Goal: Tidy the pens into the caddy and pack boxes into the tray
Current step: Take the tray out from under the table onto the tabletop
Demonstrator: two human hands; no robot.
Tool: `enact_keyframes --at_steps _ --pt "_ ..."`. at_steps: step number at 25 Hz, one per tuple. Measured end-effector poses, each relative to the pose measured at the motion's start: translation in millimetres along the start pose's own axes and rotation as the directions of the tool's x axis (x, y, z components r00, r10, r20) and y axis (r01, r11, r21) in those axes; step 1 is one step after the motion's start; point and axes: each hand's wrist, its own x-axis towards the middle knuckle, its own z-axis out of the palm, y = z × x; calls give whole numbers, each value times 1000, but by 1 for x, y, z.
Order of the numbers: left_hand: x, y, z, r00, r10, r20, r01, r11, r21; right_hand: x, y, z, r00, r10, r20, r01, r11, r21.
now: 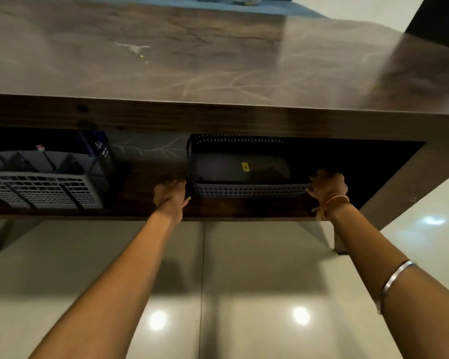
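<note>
Tray axis: the grey perforated tray (249, 190) runs left to right, with its long front wall facing the person.
Box: 1 dark box (241, 168) lies flat inside the tray, along the tray's length, yellow sticker up.
Left hand (170, 194): arm stretched forward, fingers curled round the tray's left end.
Right hand (328, 185): arm stretched forward, fingers clamped on the tray's right end.
Tray to hands: between the 2 hands, touching both.
Shelf (145, 177): directly under the tray.
Caddy (42, 189): left of the tray, well apart.
</note>
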Motion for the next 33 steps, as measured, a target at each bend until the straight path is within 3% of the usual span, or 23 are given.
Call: enact_keyframes --at_steps 3,10,14,24,27,33 --pt "13 2 2 999 45 -8 -45 997 68 18 -4 -7 991 -20 -129 2 990 -140" --pt "39 -8 18 973 80 217 -109 986 124 41 26 21 994 22 -108 -33 994 -106" --pt "48 -14 15 973 164 164 -196 960 200 32 24 28 985 41 -168 -58 994 -98" --pt "-39 14 -58 996 12 83 -31 972 232 -84 -2 -23 978 180 -107 -190 977 -96" --pt "-90 31 -94 997 -56 50 40 961 275 -138 -20 -51 969 224 -103 -240 952 -190" --pt "-194 84 -156 979 -161 123 97 907 411 -222 -67 -114 949 308 -70 -315 905 -286"
